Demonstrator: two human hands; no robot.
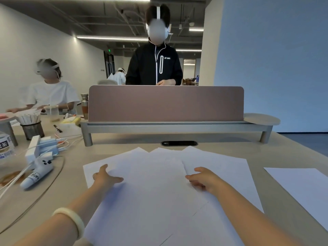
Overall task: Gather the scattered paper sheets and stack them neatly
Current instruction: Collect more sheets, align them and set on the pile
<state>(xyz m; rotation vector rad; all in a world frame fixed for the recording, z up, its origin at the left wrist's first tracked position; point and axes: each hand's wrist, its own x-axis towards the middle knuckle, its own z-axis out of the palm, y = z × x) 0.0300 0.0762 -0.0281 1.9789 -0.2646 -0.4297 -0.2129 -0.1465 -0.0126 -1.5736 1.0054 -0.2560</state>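
Paper sheets (152,183): white, several, fanned and overlapping at the middle of the table (74,189). One stray sheet (301,185) lies apart at 3 o'clock of the pile. Left grip (104,176): open, fingers flat on the pile's 9 o'clock edge. Right grip (204,180): resting at the 3 o'clock side, fingertips at a sheet edge; pinching or only touching, cannot tell. Handling, judged: light, limp, slippery sheet on sheet, easily creased. Best slid flat by the outer edges, then squared and lifted by both long sides.
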